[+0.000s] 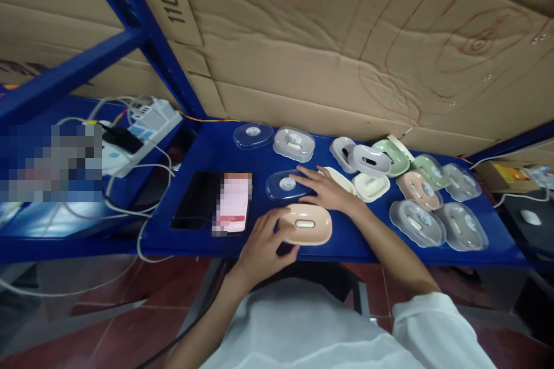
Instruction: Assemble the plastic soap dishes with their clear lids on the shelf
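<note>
A peach soap dish point(318, 233) with a pale oval piece in its middle sits near the table's front edge. My left hand point(268, 245) grips its left end, thumb below and fingers along the rim. Just beyond the dish lies a clear plastic lid point(277, 187) with a round sticker. My right hand point(326, 190) reaches over the lid's right side, fingers stretched and apart; whether the fingertips touch the lid I cannot tell. Partly behind that hand is a cream soap dish point(341, 180), with another cream dish point(371, 187) beside it.
Another clear lid point(253, 135) and a lidded dish point(294, 144) lie at the back. Grey dishes point(370, 160) and a green dish point(392, 157) overlap there. Several lidded dishes point(418, 223) stand right. Two phones point(234, 204) lie left, near a cabled power strip point(151, 127).
</note>
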### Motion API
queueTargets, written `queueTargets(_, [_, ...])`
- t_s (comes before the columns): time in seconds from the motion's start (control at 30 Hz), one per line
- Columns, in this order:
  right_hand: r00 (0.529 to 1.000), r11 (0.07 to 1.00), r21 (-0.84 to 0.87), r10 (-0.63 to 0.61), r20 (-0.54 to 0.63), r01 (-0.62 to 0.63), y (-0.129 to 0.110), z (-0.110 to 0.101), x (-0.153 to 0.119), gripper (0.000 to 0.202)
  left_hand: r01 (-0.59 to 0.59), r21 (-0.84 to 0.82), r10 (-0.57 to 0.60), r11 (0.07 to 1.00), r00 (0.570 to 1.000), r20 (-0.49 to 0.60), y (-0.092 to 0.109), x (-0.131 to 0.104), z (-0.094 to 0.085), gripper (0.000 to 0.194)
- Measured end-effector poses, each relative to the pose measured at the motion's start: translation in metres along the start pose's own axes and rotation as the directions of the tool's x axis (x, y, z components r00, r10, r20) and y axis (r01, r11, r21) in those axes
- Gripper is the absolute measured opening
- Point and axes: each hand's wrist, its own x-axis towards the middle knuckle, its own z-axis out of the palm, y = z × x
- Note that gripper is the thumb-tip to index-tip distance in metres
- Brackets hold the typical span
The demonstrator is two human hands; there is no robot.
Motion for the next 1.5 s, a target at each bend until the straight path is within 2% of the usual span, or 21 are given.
queueTargets(0.07, [0.996, 0.999, 0.012, 0.048, -0.071, -0.048, 0.0, -0.004, -0.006, 0.06, 0.046, 0.004, -0.046, 0.999, 0.998, -0.038, -0.002, 0.0, 0.002, 0.028])
queueTargets(0.17, [0.973, 0.992, 0.04, 0.122, -0.195, -0.116, -0.011, -0.009, -0.039, 0.057, 0.148, -0.073, -0.155, 0.986, 0.982, -0.104, -0.007, -0.002, 0.007, 0.051])
queueTargets(0.27, [0.979, 0.993, 0.061, 0.106, -0.174, -0.097, -0.032, -0.005, -0.076, 0.06, 0.212, -0.164, -0.232, 0.963, 0.966, -0.116, -0.012, -0.002, 0.01, 0.077])
queueTargets(0.37, [0.987, 0.995, 0.076, 0.076, -0.139, -0.065, -0.051, 0.007, -0.093, 0.06, 0.216, -0.184, -0.226, 0.959, 0.973, -0.036, -0.014, -0.001, 0.01, 0.084])
queueTargets(0.47, [0.985, 0.997, 0.069, 0.049, -0.167, -0.038, -0.057, 0.019, -0.093, 0.061, 0.235, -0.189, -0.239, 0.954, 0.971, -0.002, -0.015, 0.001, 0.008, 0.081])
queueTargets(0.7, [0.975, 0.993, 0.12, 0.038, -0.22, -0.012, -0.044, 0.036, -0.093, 0.076, 0.27, -0.214, -0.27, 0.939, 0.962, 0.03, -0.015, 0.002, 0.007, 0.077])
queueTargets(0.93, [0.964, 1.0, 0.007, 0.002, -0.266, 0.0, -0.05, 0.039, -0.099, 0.09, 0.265, -0.211, -0.263, 0.941, 0.964, 0.038, -0.017, -0.001, 0.009, 0.076])
queueTargets(1.17, [0.954, 0.999, 0.032, 0.034, -0.299, -0.025, -0.05, 0.039, -0.097, 0.084, 0.247, -0.209, -0.251, 0.946, 0.968, 0.011, -0.015, -0.002, 0.009, 0.077])
queueTargets(1.27, [0.903, 0.994, 0.018, 0.107, -0.417, -0.109, -0.041, 0.027, -0.09, 0.081, 0.279, -0.193, -0.286, 0.941, 0.958, -0.009, -0.014, -0.003, 0.009, 0.075])
queueTargets(1.37, [0.777, 0.966, 0.03, 0.223, -0.588, -0.255, -0.024, 0.005, -0.077, 0.074, 0.282, -0.177, -0.288, 0.943, 0.958, -0.009, -0.013, -0.003, 0.009, 0.068])
queueTargets(1.43, [0.704, 0.948, 0.053, 0.27, -0.657, -0.314, -0.007, -0.01, -0.061, 0.068, 0.268, -0.157, -0.273, 0.951, 0.962, -0.011, -0.013, -0.003, 0.009, 0.063])
queueTargets(1.5, [0.682, 0.946, 0.066, 0.277, -0.677, -0.319, 0.012, -0.018, -0.038, 0.062, 0.249, -0.128, -0.253, 0.96, 0.968, -0.011, -0.012, -0.003, 0.009, 0.058])
